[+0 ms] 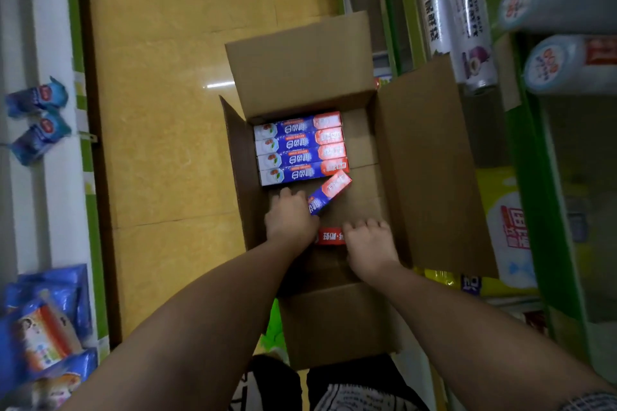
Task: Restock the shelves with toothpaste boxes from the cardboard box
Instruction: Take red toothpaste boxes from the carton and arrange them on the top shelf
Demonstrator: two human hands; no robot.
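An open cardboard box [420,157] stands on the yellow floor with its flaps spread. Inside it, several blue-and-red toothpaste boxes [298,150] lie flat in a row at the far side. My left hand [289,220] reaches into the box and grips one tilted toothpaste box [330,192] by its near end. My right hand [369,245] is beside it, fingers curled over another toothpaste box whose red end [330,236] shows between my hands. The rest of that box is hidden under my right hand.
A shelf unit on the right holds cling-film rolls [457,17] and wrapped packs [564,3]. Lower right shelves carry yellow and white packs [507,227]. The left shelf [40,177] has blue packets. The aisle floor [173,110] lies between the shelves.
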